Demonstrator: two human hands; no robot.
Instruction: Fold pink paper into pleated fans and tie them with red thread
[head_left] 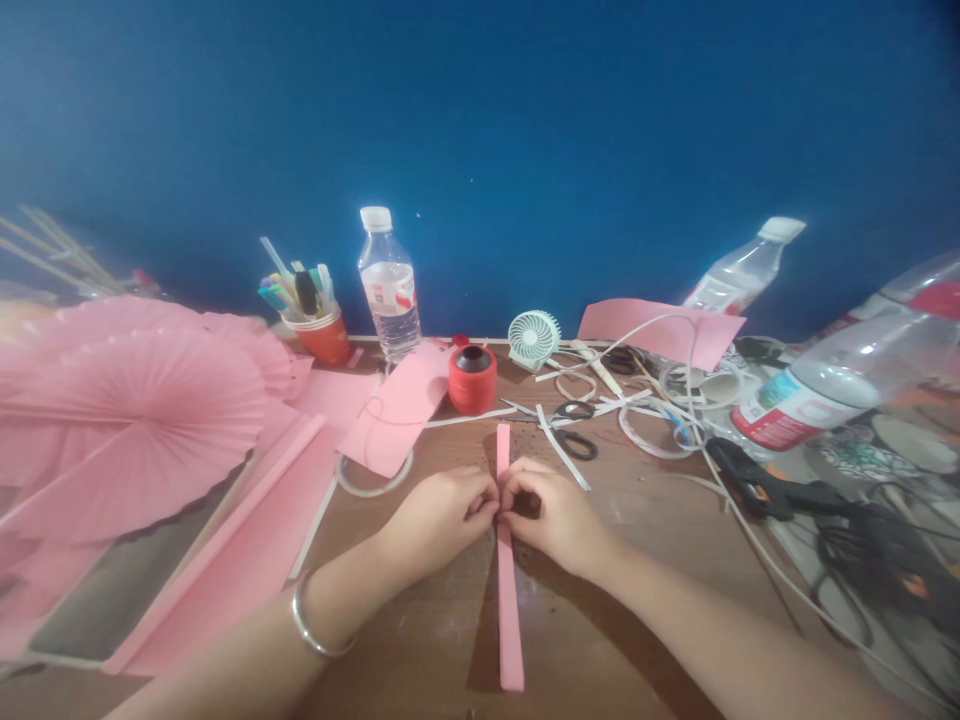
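A narrow folded strip of pink paper (510,610) stands out lengthwise in front of me, over the brown table (420,640). My left hand (450,505), with a silver bangle at the wrist, pinches its left edge near the middle. From the other side my right hand (551,510) pinches the same spot, fingertips nearly meeting those of the left. Whether anything small is between the fingertips is hidden. Just beyond the strip's far end are a red spool of thread (472,382) and a pair of black-handled scissors (574,430).
Pleated pink paper fans (142,420) and pink sheets fill the left. Behind stand a pen cup (326,335), a water bottle (390,290) and a small fan (534,340). At right lie a glue gun (780,485), cables and a large bottle (817,395).
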